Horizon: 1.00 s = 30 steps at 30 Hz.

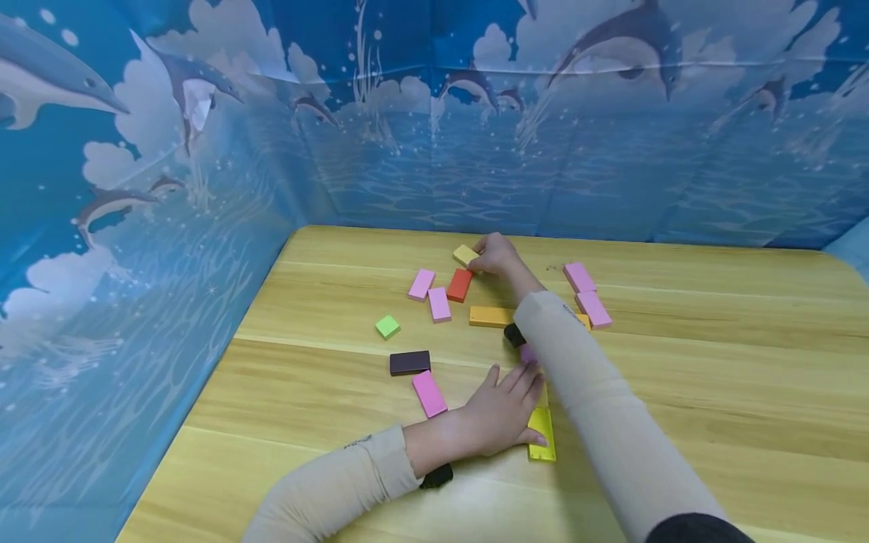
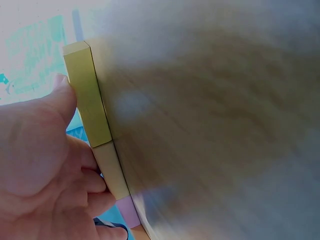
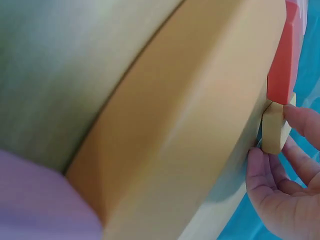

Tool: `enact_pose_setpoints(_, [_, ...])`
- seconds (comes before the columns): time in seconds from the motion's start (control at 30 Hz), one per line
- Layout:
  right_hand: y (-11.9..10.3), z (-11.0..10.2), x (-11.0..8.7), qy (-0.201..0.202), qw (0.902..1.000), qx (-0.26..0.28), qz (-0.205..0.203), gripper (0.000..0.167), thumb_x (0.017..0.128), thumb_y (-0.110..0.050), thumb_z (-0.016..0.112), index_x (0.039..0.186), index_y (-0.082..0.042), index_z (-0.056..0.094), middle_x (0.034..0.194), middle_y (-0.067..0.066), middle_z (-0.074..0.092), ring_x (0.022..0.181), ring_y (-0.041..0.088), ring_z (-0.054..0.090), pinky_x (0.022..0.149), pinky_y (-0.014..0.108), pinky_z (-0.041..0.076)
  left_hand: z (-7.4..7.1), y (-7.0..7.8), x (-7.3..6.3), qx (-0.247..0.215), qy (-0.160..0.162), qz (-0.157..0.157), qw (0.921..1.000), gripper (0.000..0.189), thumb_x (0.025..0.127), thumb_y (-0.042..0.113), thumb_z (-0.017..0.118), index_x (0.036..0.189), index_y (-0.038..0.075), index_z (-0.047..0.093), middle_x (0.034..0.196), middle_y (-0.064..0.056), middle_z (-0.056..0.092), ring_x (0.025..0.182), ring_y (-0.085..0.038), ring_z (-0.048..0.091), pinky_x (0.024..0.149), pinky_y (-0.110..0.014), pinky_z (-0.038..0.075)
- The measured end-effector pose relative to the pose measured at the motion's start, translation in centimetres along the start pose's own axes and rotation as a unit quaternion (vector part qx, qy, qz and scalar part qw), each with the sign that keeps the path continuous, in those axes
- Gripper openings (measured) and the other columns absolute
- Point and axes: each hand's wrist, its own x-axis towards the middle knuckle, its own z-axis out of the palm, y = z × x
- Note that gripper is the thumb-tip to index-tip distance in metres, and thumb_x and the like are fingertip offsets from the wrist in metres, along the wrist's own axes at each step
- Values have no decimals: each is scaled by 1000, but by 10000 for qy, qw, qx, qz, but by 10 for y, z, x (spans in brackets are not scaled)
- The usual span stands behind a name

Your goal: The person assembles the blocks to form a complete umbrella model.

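Observation:
At the back of the table my right hand pinches a pale yellow block between thumb and fingers. In the right wrist view that pale block lies close beside a red block. My left hand rests with fingers extended along the side of a line of blocks. This line has a bright yellow block, a cream block and a light purple block, set end to end. Beyond them lies a long orange block, partly hidden by my right sleeve.
Left of the line lie a green block, a dark block, a pink block and two more pink blocks. Another pink pair lies right of my right forearm. A dolphin-print curtain borders the table.

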Motion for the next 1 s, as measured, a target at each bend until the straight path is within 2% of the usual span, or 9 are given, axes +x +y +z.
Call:
enact_pose_setpoints(0.33, [11,-4,-6,251,9993,49,-277,41,82,-9,72,119,0,60,119,19,57,106,31,54,87,40,46,0,-1,-1,-68,-24,21,10000,81,91,65,26,149,8,22,155,-10,14,141,-21,15,106,-44,28])
enact_pose_setpoints(0.53, [25,-16,-16,72,9985,350,-412,35,83,-7,70,117,2,63,121,21,56,104,31,55,85,40,47,-1,0,-2,-210,-32,20,9998,81,91,64,26,148,7,22,154,-9,17,140,-21,17,107,-44,27])
enact_pose_setpoints(0.7, [29,-25,-22,-19,9973,697,-245,34,84,-5,68,117,3,62,126,21,54,103,30,56,85,39,47,-4,0,-3,-393,-188,-8,9991,81,92,63,25,149,7,18,155,-9,11,141,-20,14,108,-44,25])
enact_pose_setpoints(0.87, [39,-35,-25,57,9970,769,-116,35,85,-4,66,118,3,62,131,20,50,113,31,50,90,41,45,-6,0,-4,-394,-177,8,9991,80,92,63,25,149,7,19,155,-10,11,141,-21,14,108,-44,26])
enact_pose_setpoints(1.0, [46,-45,-32,185,9955,924,-69,34,85,-2,65,118,5,61,135,21,46,125,34,40,95,44,41,-6,0,-4,-420,-189,25,9989,80,92,63,25,149,7,19,155,-10,11,141,-21,14,107,-44,26])
